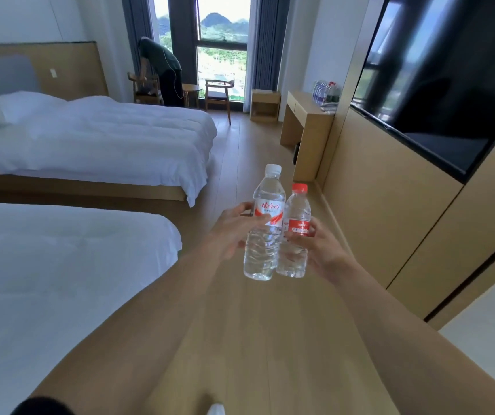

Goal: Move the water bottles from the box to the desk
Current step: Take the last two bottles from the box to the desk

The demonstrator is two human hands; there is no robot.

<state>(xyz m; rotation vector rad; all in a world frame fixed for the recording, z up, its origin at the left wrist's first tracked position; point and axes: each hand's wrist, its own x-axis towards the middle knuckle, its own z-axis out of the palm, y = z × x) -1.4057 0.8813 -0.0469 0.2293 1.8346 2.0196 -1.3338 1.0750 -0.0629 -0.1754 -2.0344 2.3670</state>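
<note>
We carry two bottles, the left hand (230, 232) gripping the white-capped bottle (264, 226) and the right hand (319, 250) the red-capped bottle (295, 232), and next must reach the desk (306, 115) at upper right.

Open floor (240, 139) ahead, beds (105, 139) left

Hotel rm: twin beds (96, 139), wall TV (437, 85), desk (306, 115).

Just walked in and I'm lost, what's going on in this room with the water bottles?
A person is carrying two bottles down the room. The left hand grips the white-capped bottle, the right hand grips the red-capped bottle, side by side and upright. The desk ahead already holds several bottles.
</note>
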